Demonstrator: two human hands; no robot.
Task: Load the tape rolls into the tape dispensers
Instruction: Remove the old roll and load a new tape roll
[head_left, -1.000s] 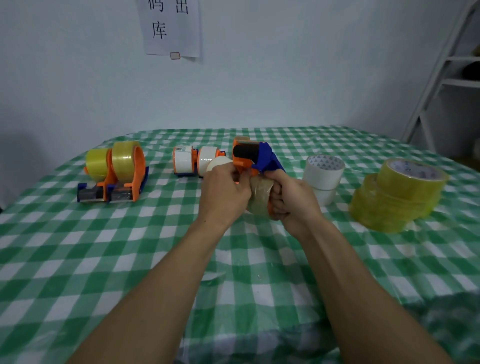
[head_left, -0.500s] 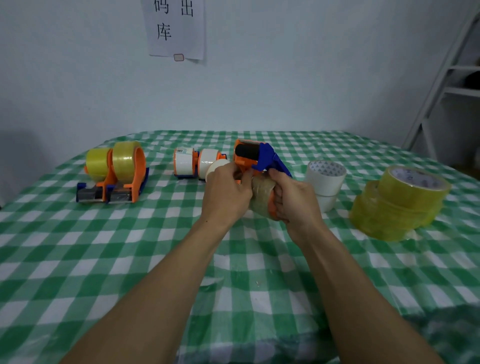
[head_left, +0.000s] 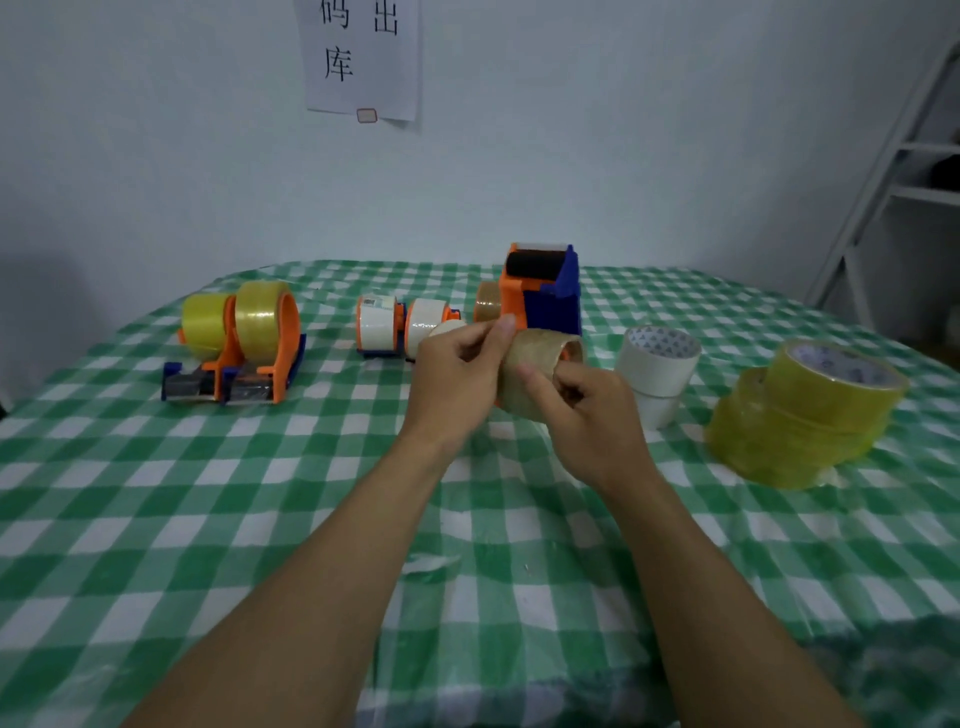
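We hold the brown tape roll (head_left: 535, 364) above the surface (head_left: 260, 493), against the orange-and-blue dispenser (head_left: 545, 296). Right hand (head_left: 582, 415) curls round the roll's near side to steady it. Left hand (head_left: 457, 369) pinches its top edge, probably freeing the tape end for threading. We cannot tell whether the roll is seated on the hub.

The wall notice (head_left: 363, 57) is cut by the top edge. The left hand (head_left: 457, 374) hides part of the brown tape roll (head_left: 540, 358).
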